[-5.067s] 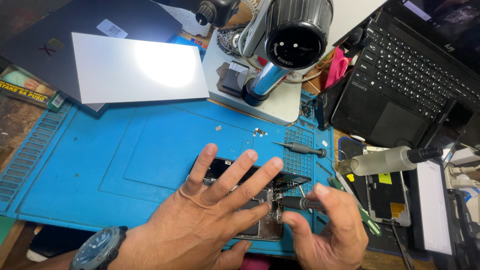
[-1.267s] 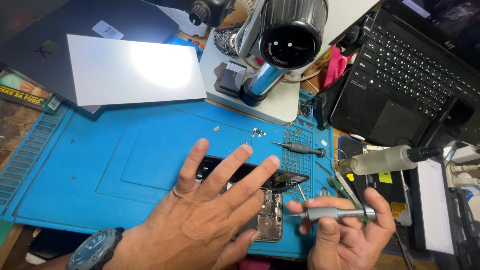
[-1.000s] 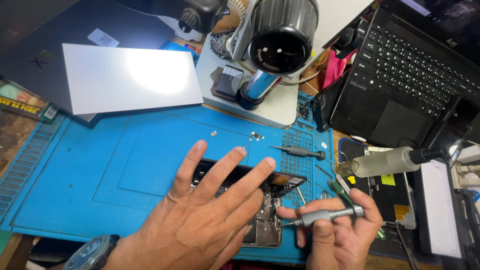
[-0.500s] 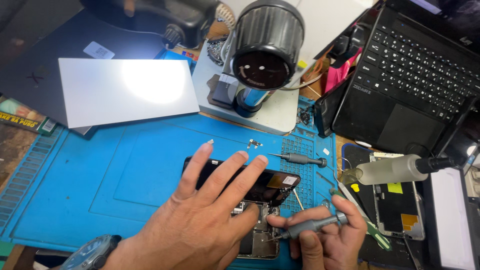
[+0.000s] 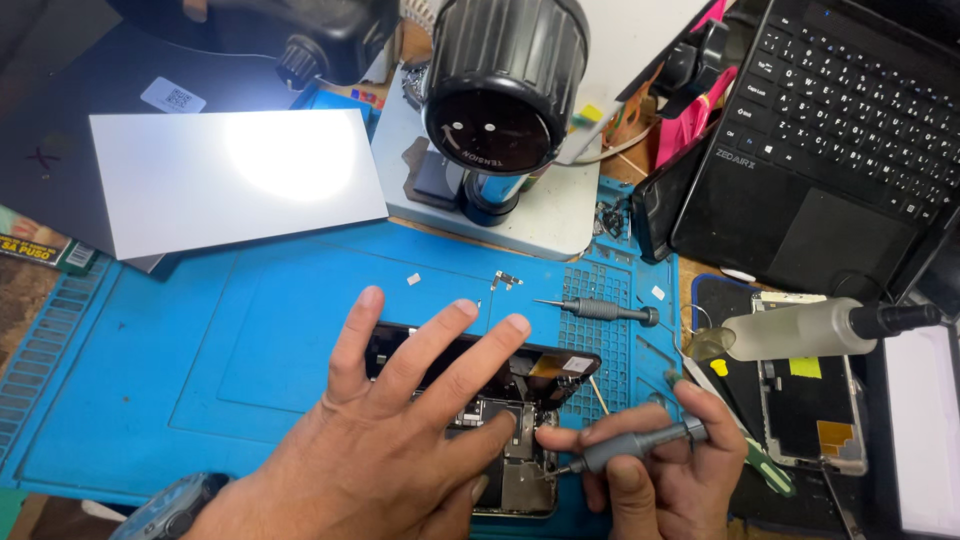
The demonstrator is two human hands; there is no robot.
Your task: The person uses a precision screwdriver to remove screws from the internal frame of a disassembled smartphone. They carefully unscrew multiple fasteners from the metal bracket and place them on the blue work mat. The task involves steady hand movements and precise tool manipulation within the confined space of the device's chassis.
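Fingers (image 5: 440, 350) splayed on opened phone (image 5: 520, 400), right hand (image 5: 650, 470) gripping grey screwdriver (image 5: 640, 445).

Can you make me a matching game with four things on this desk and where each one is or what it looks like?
Things:
1. grey screwdriver
2. opened phone
3. second screwdriver
4. laptop

Places or states:
A. lying alone on the blue mat
B. black, at the top right of the desk
C. pressed flat under the left hand
D. held in the right hand, tip at the phone's insides

Pairs: 1-D, 2-C, 3-A, 4-B
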